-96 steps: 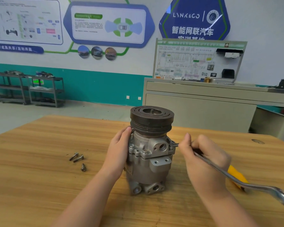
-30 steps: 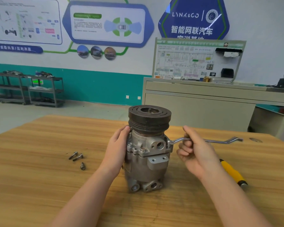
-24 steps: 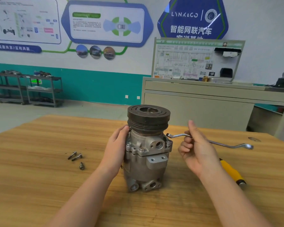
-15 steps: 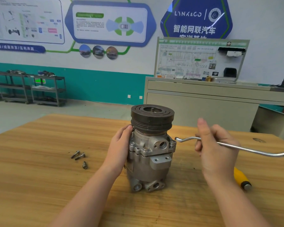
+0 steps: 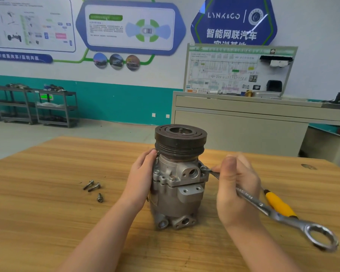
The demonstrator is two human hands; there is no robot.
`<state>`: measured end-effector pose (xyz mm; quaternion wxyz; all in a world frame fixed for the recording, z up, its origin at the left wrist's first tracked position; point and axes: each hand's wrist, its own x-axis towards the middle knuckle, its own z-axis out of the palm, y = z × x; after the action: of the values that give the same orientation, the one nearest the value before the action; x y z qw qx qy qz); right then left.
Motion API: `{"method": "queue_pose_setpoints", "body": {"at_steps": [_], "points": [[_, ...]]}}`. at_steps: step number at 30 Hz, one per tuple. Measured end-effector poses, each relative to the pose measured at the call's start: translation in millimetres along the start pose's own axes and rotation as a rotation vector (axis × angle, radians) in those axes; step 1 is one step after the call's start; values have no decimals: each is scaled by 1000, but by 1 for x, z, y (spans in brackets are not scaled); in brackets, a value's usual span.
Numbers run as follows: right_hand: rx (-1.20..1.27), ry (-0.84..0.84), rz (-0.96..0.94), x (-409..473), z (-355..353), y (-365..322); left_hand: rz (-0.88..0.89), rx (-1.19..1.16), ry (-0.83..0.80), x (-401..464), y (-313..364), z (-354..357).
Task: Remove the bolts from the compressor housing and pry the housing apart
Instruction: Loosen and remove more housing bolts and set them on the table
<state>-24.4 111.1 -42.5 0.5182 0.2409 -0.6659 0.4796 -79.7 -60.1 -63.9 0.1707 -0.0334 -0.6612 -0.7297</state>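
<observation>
Head view, housing: grey cast-metal compressor housing (image 5: 177, 195) stands upright mid-table, left hand (image 5: 143, 173) wrapped against its side.
Head view, wrench: right hand (image 5: 236, 185) grips chrome ring spanner (image 5: 263, 207), ring on flange bolt (image 5: 204, 168).
Advice: brace firmly, seat ring squarely.

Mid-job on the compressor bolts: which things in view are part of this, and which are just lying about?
In the job:
compressor
wrench, held by right hand
left hand, steadying the compressor
three loose bolts
yellow-handled tool

Lying about:
grey cabinet
shelf carts
wall posters
</observation>
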Motion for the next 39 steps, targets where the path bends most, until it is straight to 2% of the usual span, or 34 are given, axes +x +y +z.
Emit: {"method": "queue_pose_setpoints", "body": {"at_steps": [6,12,15,17,20,24,27,29,32,35,37,39], "points": [[153,19,261,4,-2,4,-11,1,-7,-1,2,0],[-18,-52,-61,6,1,-5,-4,10,-8,-1,3,0],[-37,-72,-101,2,1,-7,-2,10,-9,-2,3,0],[28,-51,-62,-2,1,-9,-9,4,-4,-2,3,0],[233,105,164,-1,1,-9,-12,1,-12,-2,3,0],[561,302,641,14,-1,9,-6,12,-14,-2,4,0],[648,297,944,31,-7,25,-6,14,-6,-3,5,0],[682,244,1055,39,-8,33,-7,5,-4,-3,6,0],[685,148,1048,41,-7,38,-5,4,-2,-5,6,1],[775,137,956,39,-8,34,-4,10,0,-3,5,1],[798,161,836,37,-12,29,-10,10,-5,-3,5,1],[660,165,611,33,-17,21,-10,11,-10,-2,4,0]]}}
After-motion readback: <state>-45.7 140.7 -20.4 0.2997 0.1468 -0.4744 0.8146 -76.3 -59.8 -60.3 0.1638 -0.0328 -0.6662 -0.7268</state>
